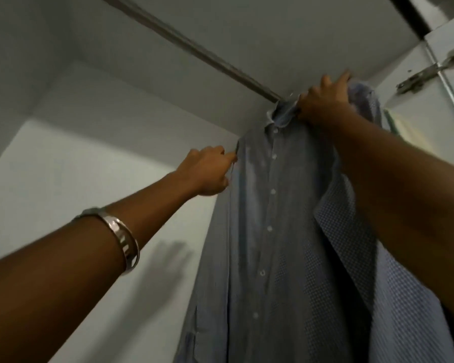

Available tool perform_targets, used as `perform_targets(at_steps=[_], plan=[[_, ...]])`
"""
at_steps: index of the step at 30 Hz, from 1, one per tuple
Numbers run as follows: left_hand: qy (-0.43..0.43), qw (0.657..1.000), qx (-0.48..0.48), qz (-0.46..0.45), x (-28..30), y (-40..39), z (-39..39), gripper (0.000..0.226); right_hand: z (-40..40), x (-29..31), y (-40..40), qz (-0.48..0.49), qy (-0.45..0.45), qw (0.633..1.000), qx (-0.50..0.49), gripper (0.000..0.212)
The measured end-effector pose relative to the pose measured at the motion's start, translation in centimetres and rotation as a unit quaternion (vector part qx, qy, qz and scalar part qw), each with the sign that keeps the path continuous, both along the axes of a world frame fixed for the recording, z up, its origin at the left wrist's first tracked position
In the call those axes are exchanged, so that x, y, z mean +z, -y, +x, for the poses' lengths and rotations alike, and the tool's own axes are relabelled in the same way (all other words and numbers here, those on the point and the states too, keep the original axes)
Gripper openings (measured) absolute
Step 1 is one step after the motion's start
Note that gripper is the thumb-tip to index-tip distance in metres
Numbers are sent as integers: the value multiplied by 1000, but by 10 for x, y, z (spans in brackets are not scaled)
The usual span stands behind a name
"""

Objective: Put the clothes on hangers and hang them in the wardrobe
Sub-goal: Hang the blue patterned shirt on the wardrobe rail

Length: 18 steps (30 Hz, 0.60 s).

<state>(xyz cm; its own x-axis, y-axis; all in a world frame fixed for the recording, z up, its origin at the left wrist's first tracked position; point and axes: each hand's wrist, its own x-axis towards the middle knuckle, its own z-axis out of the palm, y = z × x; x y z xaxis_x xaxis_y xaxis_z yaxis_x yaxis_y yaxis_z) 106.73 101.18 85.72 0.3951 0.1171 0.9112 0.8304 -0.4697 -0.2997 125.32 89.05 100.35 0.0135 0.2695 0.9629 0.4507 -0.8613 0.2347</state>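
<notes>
Blue button shirt [260, 231] hangs from the wardrobe rail [194, 51], far right end, beside a patterned shirt [351, 258]. Left hand [207, 171] pinches the shirt's left shoulder edge. Right hand [323, 100] grips it at the collar, fingers curled. Metal bangle [121, 237] on left wrist.

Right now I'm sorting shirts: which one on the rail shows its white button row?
The plain grey-blue shirt, pinched by the left hand; the dotted shirt beside it shows none.

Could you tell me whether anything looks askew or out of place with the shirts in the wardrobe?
Nothing stands out. The grey shirt hangs straight below the rail, buttoned; the left hand pinches its shoulder edge, the right hand grips its collar.
</notes>
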Motion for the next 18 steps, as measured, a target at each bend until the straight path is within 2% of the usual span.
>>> perform_targets(at_steps=[3, 8, 12, 18], plan=[[33, 999, -23, 14, -13, 8, 1, 53, 3, -16, 1, 9, -2, 1000, -9, 47], [20, 1000, -14, 4, -22, 6, 11, 52, 24, -28, -16, 15, 19, 1000, -7, 43], [33, 999, -9, 39, -6, 1, 17, 52, 36, -25, -20, 68, 50, 996, 25, 37], [28, 995, 33, 91, 36, -1, 30, 47, 44, 1, -25, 54, 37, 998, 17, 39]])
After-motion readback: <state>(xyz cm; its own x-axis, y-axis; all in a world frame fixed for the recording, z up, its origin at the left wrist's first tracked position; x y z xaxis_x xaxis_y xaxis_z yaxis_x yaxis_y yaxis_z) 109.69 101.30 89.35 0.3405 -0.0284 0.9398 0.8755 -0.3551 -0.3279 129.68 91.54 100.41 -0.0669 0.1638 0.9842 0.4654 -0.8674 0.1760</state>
